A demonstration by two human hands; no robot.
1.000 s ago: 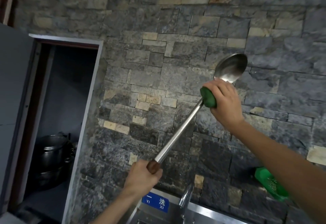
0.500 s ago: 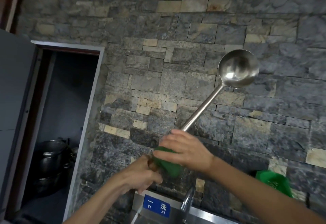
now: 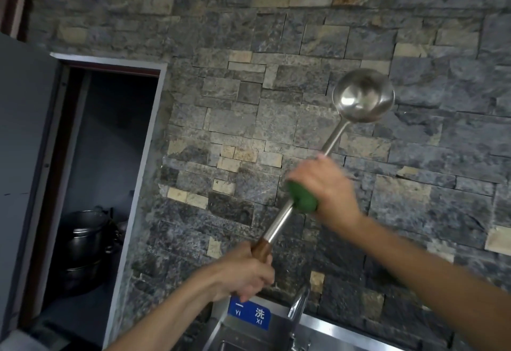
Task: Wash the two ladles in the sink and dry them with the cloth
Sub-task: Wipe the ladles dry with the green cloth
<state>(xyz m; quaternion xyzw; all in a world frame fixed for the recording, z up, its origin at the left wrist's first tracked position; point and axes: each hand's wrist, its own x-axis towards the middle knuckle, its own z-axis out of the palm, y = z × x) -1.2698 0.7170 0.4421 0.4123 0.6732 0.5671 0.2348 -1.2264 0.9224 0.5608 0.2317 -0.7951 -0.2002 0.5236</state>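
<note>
Above the sink (image 3: pixel 326 325), left hand (image 3: pixel 243 273) gripping ladle (image 3: pixel 362 99), right hand (image 3: pixel 323 184) gripping cloth (image 3: pixel 301 198)

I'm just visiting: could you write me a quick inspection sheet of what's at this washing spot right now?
Surface: steel sink rim at the bottom edge, tap above it.
Job's things: one ladle held up, bowl uppermost; green cloth wrapped round its shaft. Second ladle not seen.
Clutter: nothing seen.
Hands: left hand grips the wooden handle; right hand grips the cloth.
Cables: nothing seen.
Surroundings: stone wall, blue sign, open cabinet with stacked pots.
</note>
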